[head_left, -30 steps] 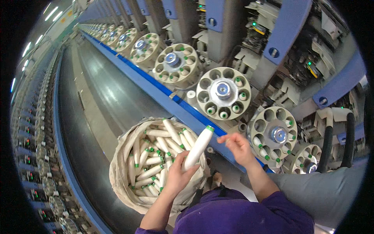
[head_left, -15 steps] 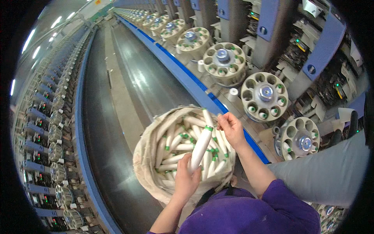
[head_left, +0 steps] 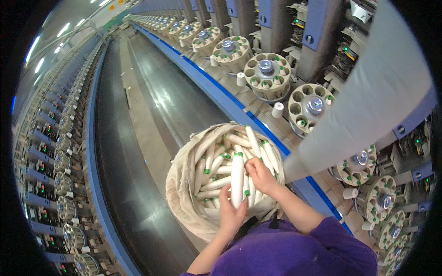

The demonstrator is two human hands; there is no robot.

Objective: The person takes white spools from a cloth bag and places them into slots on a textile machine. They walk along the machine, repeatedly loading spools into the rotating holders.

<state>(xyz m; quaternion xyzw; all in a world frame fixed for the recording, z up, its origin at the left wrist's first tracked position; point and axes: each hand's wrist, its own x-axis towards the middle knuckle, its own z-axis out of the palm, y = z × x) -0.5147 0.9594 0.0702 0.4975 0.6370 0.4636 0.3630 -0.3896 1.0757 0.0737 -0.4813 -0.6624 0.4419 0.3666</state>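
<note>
My left hand (head_left: 231, 214) is closed round the lower end of a white yarn bobbin (head_left: 237, 181), which stands nearly upright with its green tip away from me. My right hand (head_left: 262, 177) is right beside the bobbin's upper part, thumb and fingers pinched together; whatever they may hold is too small to make out. Both hands are over a round cream cloth sack (head_left: 177, 188) in front of my body. It is filled with many similar white bobbins (head_left: 214, 185) with green ends, lying in mixed directions.
Along the right runs a winding machine with round pocketed bobbin magazines (head_left: 266, 69) behind a blue rail (head_left: 209, 85). A thick grey tube (head_left: 363, 106) slants across at the right. Another machine row (head_left: 57, 156) lines the left, beyond the dark, shiny aisle strip (head_left: 133, 202).
The held bobbin has turned more upright. My right hand has come down from the sack's far right rim to the bobbin's side. The grey tube now slants higher across the view.
</note>
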